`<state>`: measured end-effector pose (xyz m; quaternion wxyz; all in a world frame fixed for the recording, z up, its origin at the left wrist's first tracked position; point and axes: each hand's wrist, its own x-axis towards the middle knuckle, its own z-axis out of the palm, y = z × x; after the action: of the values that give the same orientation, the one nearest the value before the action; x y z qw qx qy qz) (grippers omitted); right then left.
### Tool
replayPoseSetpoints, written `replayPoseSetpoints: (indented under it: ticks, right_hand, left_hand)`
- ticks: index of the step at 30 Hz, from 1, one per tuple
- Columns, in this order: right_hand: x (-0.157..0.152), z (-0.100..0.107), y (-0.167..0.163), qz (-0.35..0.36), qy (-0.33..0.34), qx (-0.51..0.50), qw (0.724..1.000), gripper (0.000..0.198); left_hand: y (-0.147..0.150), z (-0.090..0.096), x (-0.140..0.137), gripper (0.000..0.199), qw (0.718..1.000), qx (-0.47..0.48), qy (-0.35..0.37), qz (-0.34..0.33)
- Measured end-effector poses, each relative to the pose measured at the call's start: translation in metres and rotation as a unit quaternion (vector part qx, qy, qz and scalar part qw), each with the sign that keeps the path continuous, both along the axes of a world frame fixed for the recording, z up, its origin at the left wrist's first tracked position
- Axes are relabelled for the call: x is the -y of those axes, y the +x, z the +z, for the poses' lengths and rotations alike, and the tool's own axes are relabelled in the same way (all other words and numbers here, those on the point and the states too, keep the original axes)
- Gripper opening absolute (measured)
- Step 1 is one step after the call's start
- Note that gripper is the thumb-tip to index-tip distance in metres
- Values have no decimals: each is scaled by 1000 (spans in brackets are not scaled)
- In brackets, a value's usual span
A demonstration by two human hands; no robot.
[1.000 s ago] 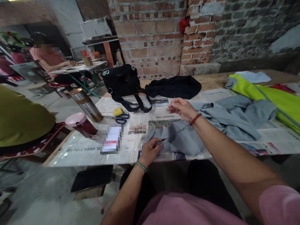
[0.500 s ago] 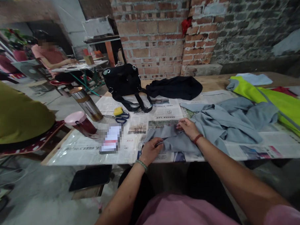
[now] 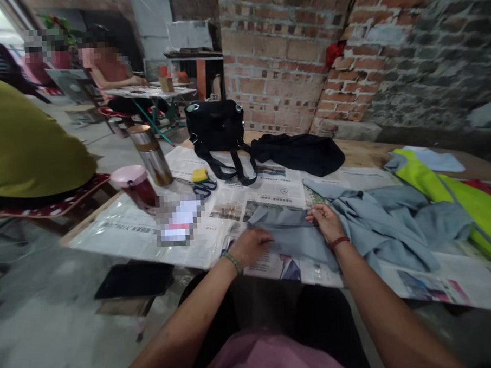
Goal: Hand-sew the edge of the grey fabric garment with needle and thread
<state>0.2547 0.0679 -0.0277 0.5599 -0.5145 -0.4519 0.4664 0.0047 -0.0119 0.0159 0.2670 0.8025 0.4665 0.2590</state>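
Observation:
A grey garment (image 3: pixel 380 227) lies in loose folds on the newspaper, and a flatter part of its cloth stretches leftward between my hands. My left hand (image 3: pixel 252 247), with a green beaded bracelet, is closed at the near left edge of that cloth, thumb and fingers pinched together. On the cloth's right part, my right hand (image 3: pixel 326 222), wearing a red bracelet, pinches the fabric between thumb and fingertips. The exact grip points are partly hidden by the fingers.
Newspaper (image 3: pixel 142 232) covers the table. To the left stand a phone (image 3: pixel 182 219), pink-lidded cup (image 3: pixel 135 186), steel flask (image 3: pixel 150 155) and dark-handled scissors (image 3: pixel 205 188). Behind are a black bag (image 3: pixel 216 125) and dark cloth (image 3: pixel 299 153); a yellow vest (image 3: pixel 445 189) lies right. A person (image 3: pixel 32 144) sits at left.
My view has turned and tilted, shifting the scene. My hands are slightly farther apart, and the grey cloth between them lies flatter.

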Motion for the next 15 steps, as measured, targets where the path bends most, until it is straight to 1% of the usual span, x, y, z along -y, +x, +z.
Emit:
replayPoseSetpoints:
  ticks: [2, 4, 5, 8, 11, 14, 15]
  right_hand:
    - [1, 11, -3, -6, 6, 8, 1000, 19]
    - [0, 23, -6, -15, 16, 31, 999, 16]
    - [-1, 28, -8, -15, 20, 41, 999, 15]
    - [-1, 35, -12, -15, 28, 52, 998, 12]
    - [4, 31, -8, -20, 6, 22, 1000, 12]
    - [-1, 14, 4, -12, -34, -6, 999, 6]
    - [-4, 8, 8, -16, -27, 0, 1000, 6]
  left_hand:
    - [2, 4, 0, 28, 999, 10, 21, 22]
    - [10, 5, -6, 28, 996, 70, 14, 57]
    - [16, 4, -10, 25, 991, 101, 19, 83]
    - [23, -2, -12, 20, 989, 122, 21, 86]
    - [8, -5, 0, 22, 990, 95, -12, 107]
    - [-5, -9, 12, 21, 985, 88, -52, 141]
    - [-3, -10, 12, 22, 982, 96, -56, 155]
